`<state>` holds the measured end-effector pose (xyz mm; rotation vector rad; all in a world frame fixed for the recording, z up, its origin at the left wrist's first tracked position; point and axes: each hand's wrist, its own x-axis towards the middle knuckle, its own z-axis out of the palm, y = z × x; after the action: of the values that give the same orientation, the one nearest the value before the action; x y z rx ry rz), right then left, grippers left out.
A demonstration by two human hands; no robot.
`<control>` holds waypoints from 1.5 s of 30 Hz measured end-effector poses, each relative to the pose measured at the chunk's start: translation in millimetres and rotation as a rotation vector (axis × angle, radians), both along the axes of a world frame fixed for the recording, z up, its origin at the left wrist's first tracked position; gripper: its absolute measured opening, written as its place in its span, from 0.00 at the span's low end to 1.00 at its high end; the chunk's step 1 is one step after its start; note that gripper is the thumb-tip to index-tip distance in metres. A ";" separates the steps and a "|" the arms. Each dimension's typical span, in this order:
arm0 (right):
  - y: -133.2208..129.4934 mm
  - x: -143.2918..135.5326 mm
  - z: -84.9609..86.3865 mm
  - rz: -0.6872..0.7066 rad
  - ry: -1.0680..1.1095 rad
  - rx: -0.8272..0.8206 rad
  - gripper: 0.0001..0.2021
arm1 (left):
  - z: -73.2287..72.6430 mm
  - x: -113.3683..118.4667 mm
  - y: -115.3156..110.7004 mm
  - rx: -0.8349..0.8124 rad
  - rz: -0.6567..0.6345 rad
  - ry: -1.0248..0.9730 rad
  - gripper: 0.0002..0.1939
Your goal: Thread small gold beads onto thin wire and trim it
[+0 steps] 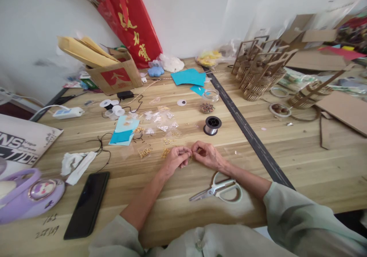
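Note:
Both hands meet over the middle of the wooden table, fingertips almost touching. My left hand (pixel 179 157) is closed in a pinch, with a tiny gold-coloured piece (pixel 190 159) showing at its fingers. My right hand (pixel 208 155) also pinches at the same spot; what lies between its fingertips is too small to make out. Just beyond the hands stands a black spool of clear thread (pixel 212 126). White-handled scissors (pixel 220 189) lie partly open near my right forearm. Small bags of gold beads (pixel 145 152) and silvery pieces (pixel 163 127) are scattered left of and beyond my left hand.
A black phone (pixel 87 205) and crumpled tissue (pixel 74 163) lie at left. Farther back are a jar of beads (pixel 208 106), blue sheets (pixel 187 77), a cardboard box (pixel 114 75) and a red bag (pixel 134 27). Several woven baskets (pixel 255 77) stand at the back right.

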<state>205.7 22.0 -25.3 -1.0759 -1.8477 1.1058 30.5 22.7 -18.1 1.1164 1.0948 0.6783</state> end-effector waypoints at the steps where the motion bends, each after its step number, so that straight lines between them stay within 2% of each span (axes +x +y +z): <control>1: -0.6 -0.2 -0.1 0.005 -0.006 0.011 0.02 | 0.0 -0.8 0.4 -0.016 -0.006 -0.027 0.12; 6: -2.8 -1.3 0.4 0.014 -0.035 0.068 0.03 | -0.9 -3.3 1.4 -0.030 -0.030 -0.106 0.11; 13: -3.7 -2.1 1.6 0.025 -0.046 0.113 0.05 | -4.2 -4.0 2.4 0.044 -0.058 -0.092 0.11; 18: -3.4 -0.9 0.3 0.019 -0.051 0.134 0.05 | -5.3 -1.0 2.3 0.042 -0.024 -0.040 0.14; 26: -3.3 0.6 -1.0 0.002 -0.070 0.088 0.02 | -9.3 0.5 4.5 0.133 0.032 0.001 0.13; 34: -4.2 -0.2 -0.9 -0.006 -0.064 0.127 0.02 | -2.8 -3.2 4.3 0.045 -0.043 -0.070 0.17; 39: -4.6 -0.1 -0.6 -0.023 -0.032 0.090 0.03 | -4.7 -5.6 4.8 0.004 -0.076 -0.140 0.17; 45: -3.4 0.8 0.7 -0.061 -0.007 0.002 0.03 | -4.8 -3.6 5.0 0.019 0.021 -0.124 0.17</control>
<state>206.4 18.6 -24.7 -1.1288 -1.8093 1.0656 26.9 27.7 -22.9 1.0657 0.9974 0.7655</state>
